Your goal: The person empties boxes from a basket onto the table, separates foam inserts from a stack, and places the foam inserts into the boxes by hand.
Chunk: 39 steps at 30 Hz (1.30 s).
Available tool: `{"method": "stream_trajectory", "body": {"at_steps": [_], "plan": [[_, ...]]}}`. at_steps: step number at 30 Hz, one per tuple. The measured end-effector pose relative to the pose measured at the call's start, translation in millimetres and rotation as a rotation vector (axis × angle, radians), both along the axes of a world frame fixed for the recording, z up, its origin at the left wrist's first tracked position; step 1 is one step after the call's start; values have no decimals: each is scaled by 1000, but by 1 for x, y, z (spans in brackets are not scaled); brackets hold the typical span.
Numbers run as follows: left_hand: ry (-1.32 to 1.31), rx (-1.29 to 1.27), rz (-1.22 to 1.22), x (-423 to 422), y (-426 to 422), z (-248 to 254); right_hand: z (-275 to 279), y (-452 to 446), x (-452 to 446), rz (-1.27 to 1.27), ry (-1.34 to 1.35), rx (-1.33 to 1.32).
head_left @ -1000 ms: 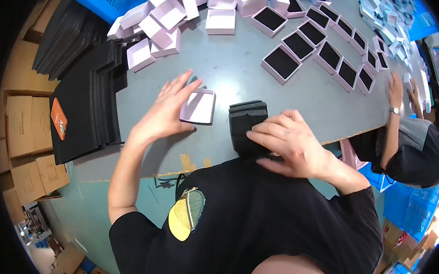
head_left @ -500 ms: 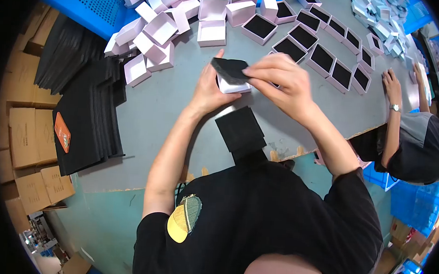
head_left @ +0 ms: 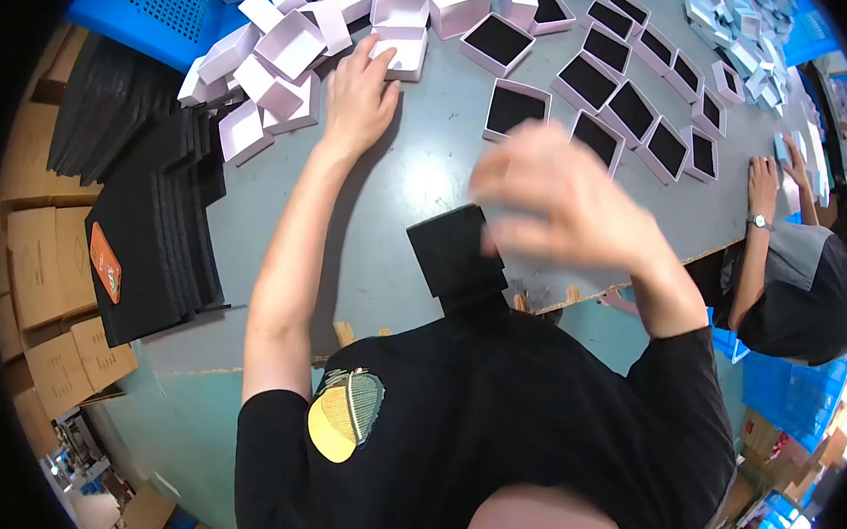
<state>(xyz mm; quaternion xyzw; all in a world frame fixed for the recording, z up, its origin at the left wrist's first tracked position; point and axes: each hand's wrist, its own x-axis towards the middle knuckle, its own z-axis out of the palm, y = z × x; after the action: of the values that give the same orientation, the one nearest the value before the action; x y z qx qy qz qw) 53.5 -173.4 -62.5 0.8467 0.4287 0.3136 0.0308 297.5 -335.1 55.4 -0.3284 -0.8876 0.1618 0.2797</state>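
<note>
My left hand (head_left: 360, 103) reaches to the pile at the back with its fingers stretched out. Its fingertips touch the near-left edge of a pale pink open box (head_left: 404, 55). My right hand (head_left: 566, 200) is blurred by motion over the table, so its fingers cannot be made out clearly. Just left of it and below lies a small stack of black foam pads (head_left: 451, 252), near the table edge by my body. Beyond the right hand sits a pink box with a black foam insert (head_left: 518, 109).
Loose pink boxes (head_left: 291, 45) are heaped back left, near a blue crate (head_left: 149, 11). Black foam sheets (head_left: 156, 250) are stacked at left. Several foam-lined boxes (head_left: 633, 113) stand at right. A co-worker (head_left: 777, 273) sits at far right beside small light-blue boxes (head_left: 741, 51).
The box and foam pad have left my hands; a foam-filled box now stands beyond my right hand. My left hand has moved up to the pile, and my right hand has come down, blurred.
</note>
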Motion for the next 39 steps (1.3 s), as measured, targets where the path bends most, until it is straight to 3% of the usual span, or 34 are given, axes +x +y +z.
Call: {"method": "stream_trajectory", "body": {"at_steps": [1,3,7,11,16,18,20,21,24,27,31,33,35,38,39], "plan": [[72,-4,14,-2,3,0,7,-14,-10,148,100,-62],[215,-13,37,-2,7,1,-1,-36,-24,228,-102,-6],[139,43,-108,1,-30,27,-40,-51,-26,235,-61,40],[-68,-293,-285,-13,-51,11,-28,-44,-29,163,25,-41],[-131,-247,-252,-18,-74,7,-32,-40,-23,179,30,-62],[-260,-339,-219,-16,-79,4,-21,-32,-19,223,31,-45],[-329,-350,-216,-12,-81,-4,-9,-18,-14,60,168,26],[-390,-577,-132,-10,-83,-9,-6,-9,-12,-24,236,61],[-404,-566,-90,8,-90,-7,-23,29,-14,-136,234,200],[-390,-503,-99,15,-86,-10,-66,56,-18,10,109,181],[-363,-562,-142,9,-88,-3,-77,64,-13,12,-206,83],[-280,-363,-174,-2,-81,11,-71,63,-11,-82,-394,43],[-314,-131,-130,-25,-65,31,-66,65,-3,-77,-363,-81],[-77,336,316,-77,-32,68,-43,44,4,-51,-206,-50],[-58,322,354,-87,-23,80,-27,32,3,6,-120,-36]]}}
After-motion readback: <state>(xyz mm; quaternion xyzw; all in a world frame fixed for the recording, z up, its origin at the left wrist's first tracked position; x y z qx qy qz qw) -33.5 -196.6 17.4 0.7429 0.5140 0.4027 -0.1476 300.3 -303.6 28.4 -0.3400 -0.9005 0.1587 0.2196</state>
